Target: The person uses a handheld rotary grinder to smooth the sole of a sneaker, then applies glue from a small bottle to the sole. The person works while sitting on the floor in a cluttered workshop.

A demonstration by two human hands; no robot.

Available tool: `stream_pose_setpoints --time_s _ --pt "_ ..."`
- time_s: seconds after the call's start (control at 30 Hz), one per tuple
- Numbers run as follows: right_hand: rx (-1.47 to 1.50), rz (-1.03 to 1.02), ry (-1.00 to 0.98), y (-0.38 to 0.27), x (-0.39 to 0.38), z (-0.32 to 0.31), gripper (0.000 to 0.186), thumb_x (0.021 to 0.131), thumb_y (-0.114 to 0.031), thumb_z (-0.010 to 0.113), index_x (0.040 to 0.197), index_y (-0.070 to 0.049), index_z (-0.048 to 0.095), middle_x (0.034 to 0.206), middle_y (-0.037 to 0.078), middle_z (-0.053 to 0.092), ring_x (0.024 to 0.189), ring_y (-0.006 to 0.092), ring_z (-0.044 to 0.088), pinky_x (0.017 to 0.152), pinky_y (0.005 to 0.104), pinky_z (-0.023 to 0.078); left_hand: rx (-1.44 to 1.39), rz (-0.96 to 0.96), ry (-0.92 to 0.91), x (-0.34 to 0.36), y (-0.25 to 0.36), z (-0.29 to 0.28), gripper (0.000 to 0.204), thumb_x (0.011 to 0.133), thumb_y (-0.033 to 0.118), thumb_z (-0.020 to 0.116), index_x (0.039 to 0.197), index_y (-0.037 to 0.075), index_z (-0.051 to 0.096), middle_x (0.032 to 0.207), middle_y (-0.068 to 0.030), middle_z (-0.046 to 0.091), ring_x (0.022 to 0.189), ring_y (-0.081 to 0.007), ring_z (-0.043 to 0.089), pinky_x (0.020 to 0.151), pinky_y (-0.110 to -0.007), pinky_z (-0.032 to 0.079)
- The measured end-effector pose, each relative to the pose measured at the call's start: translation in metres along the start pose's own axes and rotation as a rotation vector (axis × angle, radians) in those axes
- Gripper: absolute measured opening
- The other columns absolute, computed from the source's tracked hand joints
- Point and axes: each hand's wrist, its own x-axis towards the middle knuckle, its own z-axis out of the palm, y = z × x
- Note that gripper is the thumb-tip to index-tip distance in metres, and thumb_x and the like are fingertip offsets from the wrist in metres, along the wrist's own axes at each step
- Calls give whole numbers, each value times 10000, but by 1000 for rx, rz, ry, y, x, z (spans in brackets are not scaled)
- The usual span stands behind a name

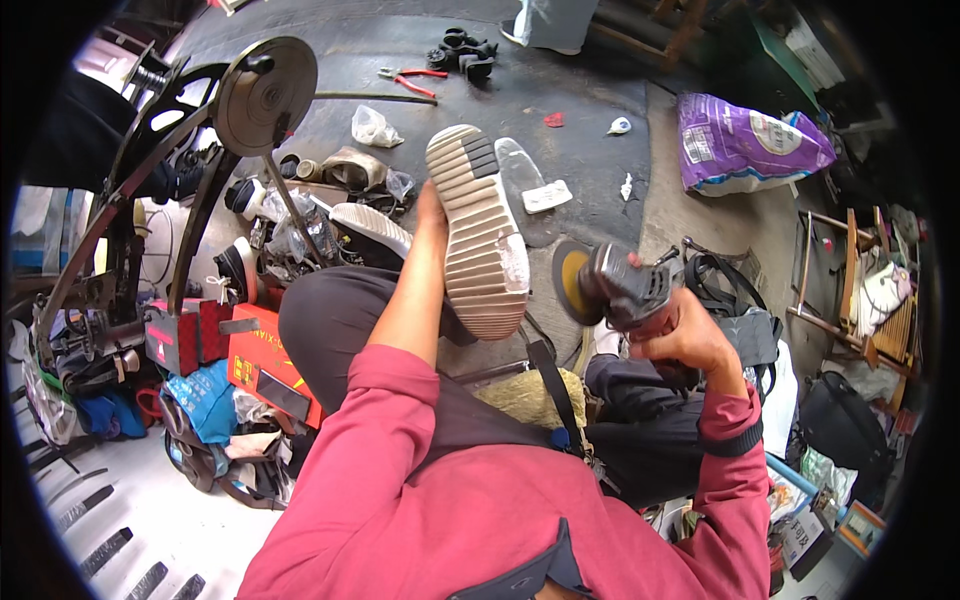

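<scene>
Two things held at once: right hand (690, 335) wrapped round the grinder (625, 283), just right of the shoe (470, 240); left hand (430, 208), partly hidden behind the shoe, seems to grip it. Disc (573, 283)'s apart from it. I'd brace firmly, go light. Red pliers (398, 76) lie beyond the shoe.

Shoe (468, 245) left of grinder (630, 287), pliers (399, 76) beyond both
</scene>
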Motion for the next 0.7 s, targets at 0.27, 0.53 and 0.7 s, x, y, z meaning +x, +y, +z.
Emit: stream_pose_setpoints --time_s 0.27,0.53,0.7 --pt "134 -328 526 32 -23 -23 356 799 -163 825 1098 -7 713 913 34 720 788 124 670 735 291 533 177 394 242 -75 49 -17 575 1112 497 555 1360 -10 664 1292 -130 733 1087 -249 725 989 -399 575" --pt "628 -414 602 56 -28 -22 342 848 -240 792 1099 -44 669 902 73 716 770 176 715 680 321 577 789 441 713 -48 8 -62 328 993 195 730 1218 -33 661 1093 -109 706 922 -211 669 811 -375 544" --pt "701 -453 543 57 -36 -18 350 846 -235 799 1112 -43 679 892 64 721 779 170 722 697 304 569 716 36 367 -33 6 -66 151 1030 153 664 1124 99 559 782 12 552 597 -87 488 503 -276 368"
